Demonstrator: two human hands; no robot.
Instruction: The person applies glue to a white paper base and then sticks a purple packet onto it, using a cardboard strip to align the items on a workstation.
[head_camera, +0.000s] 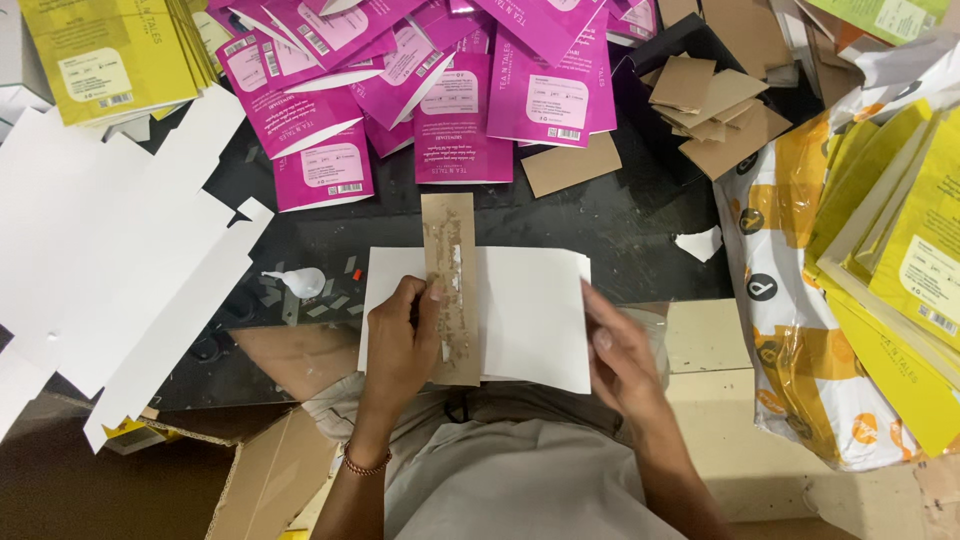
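On dark tabletop (600, 215) w/ magenta pouches (450, 90) at back & yellow pouches (900, 250) at right, left hand (400, 335) pinches brown card strip (452, 285) atop white sheet (530, 310), right hand (620, 350) loosely open at sheet's right edge.

Head-worn camera, looking straight down, close over worktable (600, 215)

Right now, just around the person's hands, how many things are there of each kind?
Brown cardboard strip, under the left hand: 1
White card, touched by the right hand: 1
Small clear squeeze bottle, lying to the left: 1
Total: 3
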